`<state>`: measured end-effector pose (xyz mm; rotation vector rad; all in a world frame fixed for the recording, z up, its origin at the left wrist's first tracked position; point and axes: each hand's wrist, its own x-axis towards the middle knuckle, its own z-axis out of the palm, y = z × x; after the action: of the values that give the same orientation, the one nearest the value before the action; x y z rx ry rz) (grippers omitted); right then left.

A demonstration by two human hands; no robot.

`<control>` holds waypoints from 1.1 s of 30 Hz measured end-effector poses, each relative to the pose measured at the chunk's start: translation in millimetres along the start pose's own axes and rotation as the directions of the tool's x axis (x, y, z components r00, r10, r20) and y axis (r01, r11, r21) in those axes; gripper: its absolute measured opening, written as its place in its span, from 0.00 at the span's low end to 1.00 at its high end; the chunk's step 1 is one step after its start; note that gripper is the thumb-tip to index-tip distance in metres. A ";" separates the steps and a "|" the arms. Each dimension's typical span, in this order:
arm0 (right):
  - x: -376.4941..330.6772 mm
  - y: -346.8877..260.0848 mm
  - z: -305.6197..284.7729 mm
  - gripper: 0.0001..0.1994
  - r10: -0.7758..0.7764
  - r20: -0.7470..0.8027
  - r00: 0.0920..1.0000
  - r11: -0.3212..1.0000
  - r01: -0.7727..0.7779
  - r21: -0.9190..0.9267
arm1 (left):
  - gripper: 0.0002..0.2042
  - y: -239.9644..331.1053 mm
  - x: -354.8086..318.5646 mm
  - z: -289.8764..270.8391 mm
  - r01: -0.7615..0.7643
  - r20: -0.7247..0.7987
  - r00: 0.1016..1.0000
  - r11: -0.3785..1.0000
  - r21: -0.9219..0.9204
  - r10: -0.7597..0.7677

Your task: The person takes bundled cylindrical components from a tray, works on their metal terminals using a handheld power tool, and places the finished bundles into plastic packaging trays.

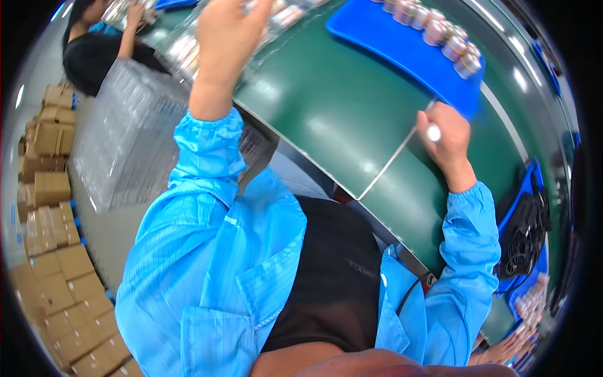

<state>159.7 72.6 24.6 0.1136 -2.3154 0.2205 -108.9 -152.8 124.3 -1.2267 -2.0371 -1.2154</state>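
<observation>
My right hand (447,139) is closed around a small white-ended cylinder (433,132), over the green table just below a blue tray (396,53). Its round end faces up; the fist hides the rest. Along the far side of that tray stand several small silver-and-pink cylinders (435,32). My left hand (227,41) is raised over a clear plastic tray (179,53) holding similar pieces. Its fingers look curled together near the top edge of the picture, where they are partly cut off, so what they grip is unclear.
A tall stack of clear plastic trays (129,135) stands left of the green table (326,119). Cardboard boxes (69,276) are piled farther left. A co-worker (110,53) works at upper left. Black cables (524,239) lie on blue trays at right, near another person's hands (502,352).
</observation>
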 end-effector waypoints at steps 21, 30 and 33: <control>-1.9 5.1 0.9 0.13 0.025 0.004 1.000 1.000 -0.025 0.010 | 0.20 6.6 45.2 265.4 -0.429 0.248 0.890 0.886 0.177 0.382; -13.3 17.3 2.7 0.12 0.112 -0.031 0.993 0.992 -0.110 0.055 | 0.18 48.7 15.3 191.9 -0.020 0.390 0.896 0.899 -0.438 0.210; -4.0 16.6 -18.6 0.10 0.516 -0.053 0.855 0.827 -0.481 0.291 | 0.16 53.5 -15.7 171.9 0.039 0.468 0.817 0.779 -0.626 0.335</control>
<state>173.2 92.5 32.1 -0.3742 -2.1313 0.7872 -46.2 0.0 50.9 -2.2576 -1.8782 -1.6511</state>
